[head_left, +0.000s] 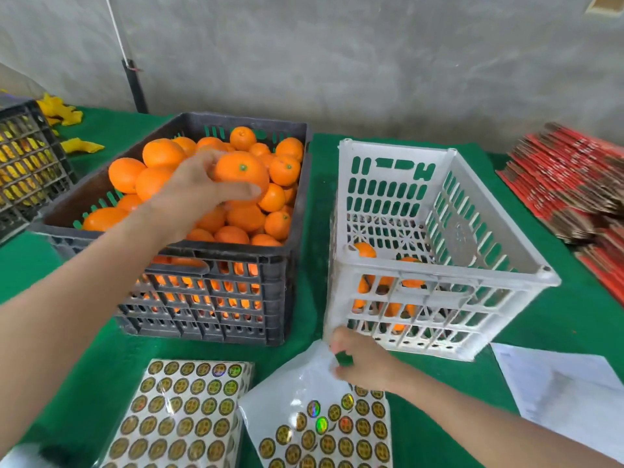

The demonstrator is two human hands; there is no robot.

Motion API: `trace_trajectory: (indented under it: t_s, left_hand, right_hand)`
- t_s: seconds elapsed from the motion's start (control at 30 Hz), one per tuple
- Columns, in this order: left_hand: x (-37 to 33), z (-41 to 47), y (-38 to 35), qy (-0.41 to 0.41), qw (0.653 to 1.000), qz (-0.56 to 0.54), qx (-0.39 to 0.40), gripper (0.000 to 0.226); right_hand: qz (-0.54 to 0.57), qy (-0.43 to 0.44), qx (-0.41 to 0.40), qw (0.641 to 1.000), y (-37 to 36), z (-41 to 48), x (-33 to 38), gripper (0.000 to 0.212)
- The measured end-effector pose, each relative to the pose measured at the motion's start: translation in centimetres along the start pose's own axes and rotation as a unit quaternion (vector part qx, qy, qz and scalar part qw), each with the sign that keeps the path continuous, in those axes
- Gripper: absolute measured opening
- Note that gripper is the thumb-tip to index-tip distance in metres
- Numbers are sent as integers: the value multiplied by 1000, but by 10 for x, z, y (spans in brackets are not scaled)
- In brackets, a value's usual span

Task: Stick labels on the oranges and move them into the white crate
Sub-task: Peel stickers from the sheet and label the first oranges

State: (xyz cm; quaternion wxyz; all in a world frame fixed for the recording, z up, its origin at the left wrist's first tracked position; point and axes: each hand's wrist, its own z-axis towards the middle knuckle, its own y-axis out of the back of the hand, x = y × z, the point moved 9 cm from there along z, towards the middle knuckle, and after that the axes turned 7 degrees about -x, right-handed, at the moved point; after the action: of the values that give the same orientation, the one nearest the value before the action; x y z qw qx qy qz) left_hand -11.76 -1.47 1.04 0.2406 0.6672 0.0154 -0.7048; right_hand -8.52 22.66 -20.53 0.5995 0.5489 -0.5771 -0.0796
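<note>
Setting: A green-covered desk is shown against a bare grey wall.
Orange: One orange is gripped at the top of the heap in the dark crate, with the left hand clamped round it.
Label sheet: The upper edge of the part-used label sheet is pinched by the curled right hand, just beside the near corner of the white crate. Whether a label is held cannot be told.
White crate: A few oranges are seen at its bottom.
Surroundings: A wrapped label pack lies left of the sheet, with red cartons at the far right.
Risk: Neighbouring fruit could be dislodged as the orange is lifted off the heap. A label could be creased or stuck to a finger, since the loose sheet is held down by nothing. Fruit could be bruised if dropped into the deep crate.
</note>
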Motion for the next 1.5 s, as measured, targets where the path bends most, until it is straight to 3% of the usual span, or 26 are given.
trace_trajectory:
  t_s: [0.1,0.2,0.37,0.43,0.6,0.67,0.8,0.9,1.0,1.07,1.13,1.2,1.27,1.5]
  left_hand:
    - [-4,-49,-28,-22,990,-102,94,63]
    - [37,-94,-73,70,973,-112,189,61]
    - [112,-136,-114,229,938,-88,243,54]
    - [125,-143,-119,267,922,-92,265,63]
    - [139,-140,-111,308,908,-180,219,106]
    - [148,-140,-105,326,901,-202,202,111]
    - [156,-154,-111,366,868,-246,229,116]
    - [151,-162,-123,360,861,-286,220,121]
    - [147,-155,-127,323,883,-298,165,121]
    - [144,-152,-127,305,892,-298,150,120]
    - [142,-153,-128,295,898,-289,151,121]
    - [138,-155,-131,287,901,-284,160,120]
    - [134,-157,-135,281,898,-293,171,119]
    - [136,-163,-139,321,859,-361,170,115]
  right_hand:
    - [73,-42,40,996,-25,-9,-16,24]
    - [97,-47,29,994,-33,-14,-14,33]
    - [235,-18,-61,970,0,-22,3,41]
    - [284,-11,-83,955,14,-28,8,46]
    - [329,-1,-229,916,46,-46,3,55]
    - [336,-10,-272,902,51,-54,-4,53]
    - [379,-27,-292,878,45,-65,-19,53]
    - [414,-55,-255,872,33,-66,-25,45]
    - [326,-84,-228,914,28,-68,-25,30]
    - [163,-70,-336,925,50,-82,-21,26]
    - [86,44,-418,903,66,-96,9,23]
    - [88,119,-358,922,52,-92,38,21]
    - [82,118,-303,942,36,-82,50,21]
    - [48,114,-370,921,35,-81,54,9]
